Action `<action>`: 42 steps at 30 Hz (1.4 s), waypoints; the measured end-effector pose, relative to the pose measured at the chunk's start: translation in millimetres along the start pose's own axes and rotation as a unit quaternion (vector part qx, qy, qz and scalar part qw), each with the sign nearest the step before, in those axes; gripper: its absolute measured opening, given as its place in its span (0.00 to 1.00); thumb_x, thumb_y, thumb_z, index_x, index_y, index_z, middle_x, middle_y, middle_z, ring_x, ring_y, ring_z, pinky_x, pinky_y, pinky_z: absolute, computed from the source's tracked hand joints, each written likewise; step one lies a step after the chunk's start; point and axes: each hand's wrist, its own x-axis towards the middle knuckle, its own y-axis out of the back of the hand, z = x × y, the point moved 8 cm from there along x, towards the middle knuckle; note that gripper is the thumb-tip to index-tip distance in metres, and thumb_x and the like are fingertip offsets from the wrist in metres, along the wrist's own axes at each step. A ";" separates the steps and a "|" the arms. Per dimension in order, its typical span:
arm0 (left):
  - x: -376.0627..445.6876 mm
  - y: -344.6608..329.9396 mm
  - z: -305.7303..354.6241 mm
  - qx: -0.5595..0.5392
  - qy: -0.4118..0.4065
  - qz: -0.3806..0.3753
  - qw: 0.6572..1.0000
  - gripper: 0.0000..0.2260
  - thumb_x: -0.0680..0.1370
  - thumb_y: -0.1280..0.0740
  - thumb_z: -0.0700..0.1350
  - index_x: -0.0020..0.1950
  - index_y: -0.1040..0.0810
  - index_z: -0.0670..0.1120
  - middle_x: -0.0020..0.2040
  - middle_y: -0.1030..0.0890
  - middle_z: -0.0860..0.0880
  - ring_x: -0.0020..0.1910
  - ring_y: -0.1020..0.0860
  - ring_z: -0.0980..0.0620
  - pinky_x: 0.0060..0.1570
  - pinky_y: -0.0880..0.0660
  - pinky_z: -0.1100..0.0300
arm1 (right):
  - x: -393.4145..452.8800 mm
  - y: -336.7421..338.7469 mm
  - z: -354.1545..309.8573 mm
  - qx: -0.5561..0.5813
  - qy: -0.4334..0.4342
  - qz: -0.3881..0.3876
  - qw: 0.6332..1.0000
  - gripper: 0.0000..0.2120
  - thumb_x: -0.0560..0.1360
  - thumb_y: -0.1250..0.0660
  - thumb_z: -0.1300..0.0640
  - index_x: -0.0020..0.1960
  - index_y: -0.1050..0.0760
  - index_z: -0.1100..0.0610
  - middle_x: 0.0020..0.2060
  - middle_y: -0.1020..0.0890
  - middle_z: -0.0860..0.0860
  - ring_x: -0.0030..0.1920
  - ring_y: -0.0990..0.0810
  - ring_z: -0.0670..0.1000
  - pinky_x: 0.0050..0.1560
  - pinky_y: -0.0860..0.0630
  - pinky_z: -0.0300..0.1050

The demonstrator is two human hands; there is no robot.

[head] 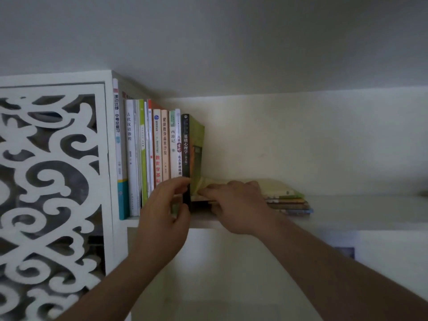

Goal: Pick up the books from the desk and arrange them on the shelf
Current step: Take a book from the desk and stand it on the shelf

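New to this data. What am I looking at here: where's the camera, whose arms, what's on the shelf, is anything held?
There is no robot: one wide-angle camera is worn on a person's head, looking at their own bare arms. The white shelf carries a row of upright books against a carved white panel. The left hand pinches the lower spine of the black book at the row's right end. The right hand rests on a flat stack of books lying beside it; a clear grip cannot be seen.

A white carved scrollwork panel (51, 181) fills the left of the frame; a pale wall (231, 38) spans the top.
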 end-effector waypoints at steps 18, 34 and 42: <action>-390.0 -76.3 -118.2 -0.063 0.130 -0.396 0.907 0.08 0.74 0.34 0.47 0.50 0.17 0.55 0.51 0.19 0.58 0.50 0.20 0.56 0.49 0.19 0.57 | -289.9 -212.8 -74.8 0.330 -0.200 -0.024 0.922 0.08 0.80 0.33 0.57 0.52 0.14 0.53 0.46 0.17 0.41 0.47 0.22 0.38 0.52 0.25 0.29; -601.9 -201.1 -267.0 0.127 0.217 -0.692 0.677 0.48 0.67 0.36 0.74 0.84 0.43 0.57 0.84 0.46 0.37 0.80 0.45 0.25 0.76 0.42 0.29 | -455.2 -511.5 -38.7 0.447 -0.677 -0.276 0.515 0.27 0.76 0.26 0.58 0.73 0.31 0.55 0.60 0.23 0.57 0.57 0.22 0.59 0.51 0.24 0.50; -605.1 -184.7 -238.8 0.151 0.162 -0.680 0.699 0.29 0.72 0.26 0.62 0.71 0.24 0.56 0.69 0.26 0.38 0.62 0.22 0.35 0.55 0.18 0.42 | -476.0 -512.0 -60.8 0.554 -0.776 -0.104 0.283 0.25 0.74 0.23 0.63 0.68 0.27 0.54 0.56 0.18 0.57 0.59 0.18 0.59 0.60 0.17 0.63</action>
